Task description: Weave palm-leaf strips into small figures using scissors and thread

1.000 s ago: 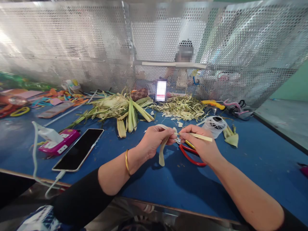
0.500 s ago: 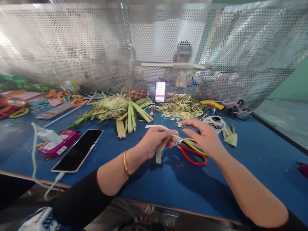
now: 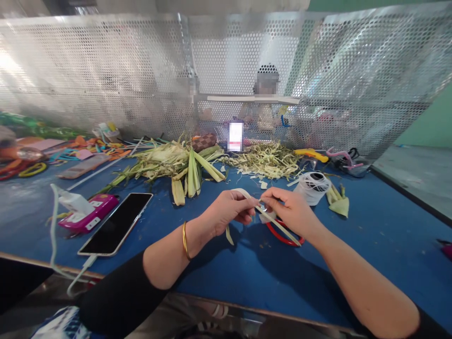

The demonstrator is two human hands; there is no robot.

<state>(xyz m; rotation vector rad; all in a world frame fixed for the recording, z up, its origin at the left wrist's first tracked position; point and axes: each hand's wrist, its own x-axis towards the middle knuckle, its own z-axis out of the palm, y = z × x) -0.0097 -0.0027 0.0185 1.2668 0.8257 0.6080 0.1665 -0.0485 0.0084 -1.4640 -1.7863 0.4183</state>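
Note:
My left hand is closed on a pale leaf strip that loops over its fingers, one end hanging down to the blue table. My right hand pinches the same strip where the two hands meet, and a length of it runs down to the right over the red-handled scissors lying beneath. A gold bangle sits on my left wrist.
Green and pale leaves are piled behind my hands, with shredded trimmings to their right. A spool of white thread, a black phone, a pink power bank and a perforated metal screen surround the spot. A person sits beyond the screen.
My right hand let go, lifted open above the scissors, then came back and pinched the strip beside my left hand. The strip's free end now points down-right.

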